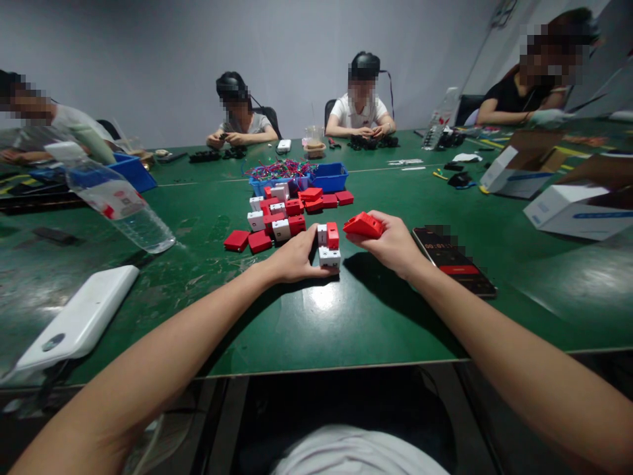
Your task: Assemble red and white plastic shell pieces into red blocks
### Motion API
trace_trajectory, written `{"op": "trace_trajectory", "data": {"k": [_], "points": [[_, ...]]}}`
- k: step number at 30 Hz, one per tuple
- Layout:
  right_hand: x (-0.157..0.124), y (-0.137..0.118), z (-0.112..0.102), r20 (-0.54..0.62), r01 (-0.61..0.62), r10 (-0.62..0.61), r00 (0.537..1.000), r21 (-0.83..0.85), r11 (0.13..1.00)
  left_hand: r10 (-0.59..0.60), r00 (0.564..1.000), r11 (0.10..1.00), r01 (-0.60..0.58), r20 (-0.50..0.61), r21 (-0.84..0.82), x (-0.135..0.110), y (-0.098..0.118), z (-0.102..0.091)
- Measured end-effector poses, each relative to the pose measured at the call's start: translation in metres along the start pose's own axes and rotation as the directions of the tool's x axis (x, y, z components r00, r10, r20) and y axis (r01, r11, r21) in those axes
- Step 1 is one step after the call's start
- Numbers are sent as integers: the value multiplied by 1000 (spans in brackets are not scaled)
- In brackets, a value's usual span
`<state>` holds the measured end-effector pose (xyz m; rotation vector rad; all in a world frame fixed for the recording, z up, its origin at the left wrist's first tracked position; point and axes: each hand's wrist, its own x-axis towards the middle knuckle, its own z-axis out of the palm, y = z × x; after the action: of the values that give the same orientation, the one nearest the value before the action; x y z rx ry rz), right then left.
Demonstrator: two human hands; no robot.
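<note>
Working at a green table, both hands over the near middle. Loose pile of red and white blocks spreads ahead and to the left, many pieces, so most looks not yet handled. Blue tray behind the pile, tangled coloured wires heaped next to it. Left hand curls round the left side of a small cluster, thumb low at the front; firm hold or just bracing, cannot tell. Right hand pinches a red block between thumb and fingers, apart from the cluster, just right of it. Small cluster sits on the table: white and red pieces set together. Judged early to partway: few pieces grouped, one in hand, rest loose. Joined or only touching, too small to tell.
</note>
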<state>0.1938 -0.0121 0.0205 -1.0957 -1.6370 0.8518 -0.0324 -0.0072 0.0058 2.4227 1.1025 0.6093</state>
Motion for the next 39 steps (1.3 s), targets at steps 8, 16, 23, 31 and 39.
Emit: {"op": "trace_trajectory", "data": {"k": [8,16,23,31,39], "points": [[0,11,2,-5,16,-16,1000,-96,995,-5,1000,1000,5,-9,4,0,1,0],[0,8,2,37,39,-35,999,-103,994,12,1000,1000,-12,-12,-28,0,2,0],[-1,3,1,79,49,-40,996,-114,992,12,1000,1000,-12,-3,7,0,1,0],[-4,-5,5,125,-79,71,990,62,995,-50,998,997,53,-45,56,0,5,5],[-4,1,13,-26,111,-111,993,-3,994,-94,995,987,99,-45,125,1,8,9]]}}
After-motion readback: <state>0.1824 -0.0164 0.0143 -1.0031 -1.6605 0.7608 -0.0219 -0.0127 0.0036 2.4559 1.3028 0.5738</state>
